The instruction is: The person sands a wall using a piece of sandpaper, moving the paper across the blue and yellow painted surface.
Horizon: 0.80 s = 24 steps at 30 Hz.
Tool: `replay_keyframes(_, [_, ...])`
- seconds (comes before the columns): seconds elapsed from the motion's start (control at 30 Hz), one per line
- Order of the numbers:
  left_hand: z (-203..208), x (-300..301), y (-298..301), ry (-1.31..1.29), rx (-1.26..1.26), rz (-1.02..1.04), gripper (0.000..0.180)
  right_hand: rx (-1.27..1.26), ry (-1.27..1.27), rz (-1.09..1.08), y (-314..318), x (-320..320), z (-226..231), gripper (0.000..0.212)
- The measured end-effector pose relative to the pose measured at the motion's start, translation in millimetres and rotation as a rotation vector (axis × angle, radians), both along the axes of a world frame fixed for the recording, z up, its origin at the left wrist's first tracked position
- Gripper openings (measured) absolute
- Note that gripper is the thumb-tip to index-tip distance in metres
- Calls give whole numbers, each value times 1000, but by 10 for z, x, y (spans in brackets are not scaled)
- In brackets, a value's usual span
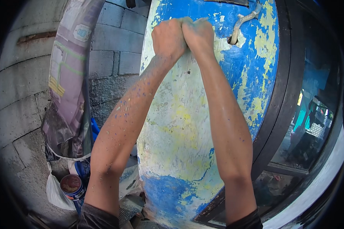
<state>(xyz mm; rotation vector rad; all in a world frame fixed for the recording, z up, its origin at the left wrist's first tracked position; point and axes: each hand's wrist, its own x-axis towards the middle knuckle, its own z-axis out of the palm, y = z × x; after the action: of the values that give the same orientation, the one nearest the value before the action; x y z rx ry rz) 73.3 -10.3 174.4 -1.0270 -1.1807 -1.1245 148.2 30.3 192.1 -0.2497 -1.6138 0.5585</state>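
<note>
Bare forearms (126,114) held over a peeling blue-and-pale painted surface (176,122) at centre, left hand (167,38) and right hand (199,36) brought together at twelve o'clock, fingers curled, anything gripped hidden, bent pipe (240,23) at one, dark frame (284,107) at three, tin (75,195) at eight.

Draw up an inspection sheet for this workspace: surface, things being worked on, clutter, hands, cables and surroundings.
Surface: painted wall, blue and yellow paint patchy, with a broad pale worn area.
Things in work: the same wall; any tool is hidden by the hands.
Clutter: round tin beside a white plastic bag, low on the left; small flecks on the left forearm.
Hands: left hand and right hand curled, side by side, high against the wall.
Cables: pale tube or cable at a hole, upper right.
Surroundings: grey block wall, purplish hanging sheet, dark-framed window.
</note>
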Motion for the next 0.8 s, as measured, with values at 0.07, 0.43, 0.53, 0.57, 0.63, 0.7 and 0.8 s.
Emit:
replay_keyframes(0.07, [-110, -68, 141, 45, 58, 2, 14, 164, 61, 27, 219, -108, -130, 36])
replay_keyframes(0.43, [-3, -160, 152, 47, 95, -2, 16, 115, 153, 57, 336, -327, 36, 29])
replay_keyframes(0.53, [143, -189, 105, -25, -11, 91, 18, 36, 127, 82, 267, -296, 122, 27])
replay_keyframes(0.57, [155, -185, 49, -83, -101, 117, 16, 19, 70, 26, 182, -256, 139, 27])
replay_keyframes(0.63, [-55, -127, -19, -100, -141, 67, 13, 33, -18, -102, 84, -165, -56, 24])
replay_keyframes(0.7, [-185, -163, 9, 52, -23, 27, 13, 154, 147, 43, 157, -244, -208, 25])
replay_keyframes(0.8, [-14, -195, -83, 32, -15, -33, 15, 144, 150, -23, 56, -282, -45, 30])
